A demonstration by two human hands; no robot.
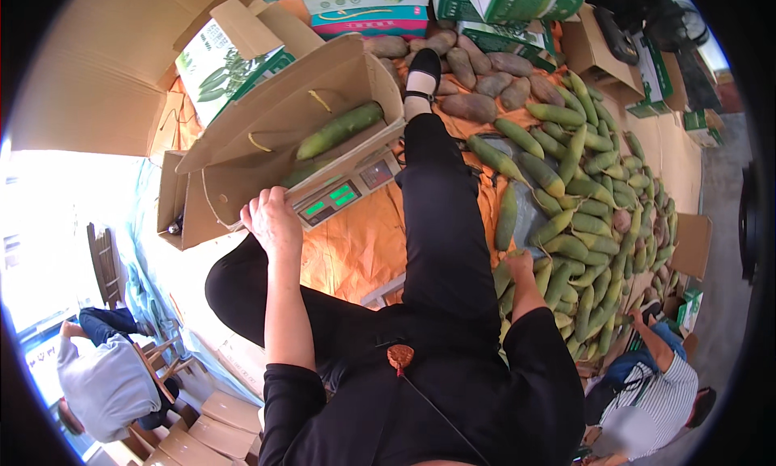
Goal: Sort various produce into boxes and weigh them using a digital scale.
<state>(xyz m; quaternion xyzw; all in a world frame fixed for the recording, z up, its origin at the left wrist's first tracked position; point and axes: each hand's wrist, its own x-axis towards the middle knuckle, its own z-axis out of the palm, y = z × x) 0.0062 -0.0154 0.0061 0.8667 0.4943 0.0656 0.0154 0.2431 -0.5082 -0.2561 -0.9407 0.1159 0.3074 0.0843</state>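
orange floor sheet (pixel 356 248): left hand (pixel 273 217) grips cardboard box (pixel 283 134) edge on scale (pixel 343 193); right hand (pixel 519 265) reaches into green gourds (pixel 582 223), grip unclear.

Wearer's clothing, black throughout
Short-sleeved black top (pixel 453 401), black trousers (pixel 440 223), black strapped flat shoe (pixel 423 68), small brown carved pendant (pixel 400 356).

An open carton (pixel 267 134) sits on a scale (pixel 343 193), one gourd (pixel 339 129) inside. The gourd pile (pixel 582 223) spreads to its right; stacked boxes (pixel 372 5) lie behind.
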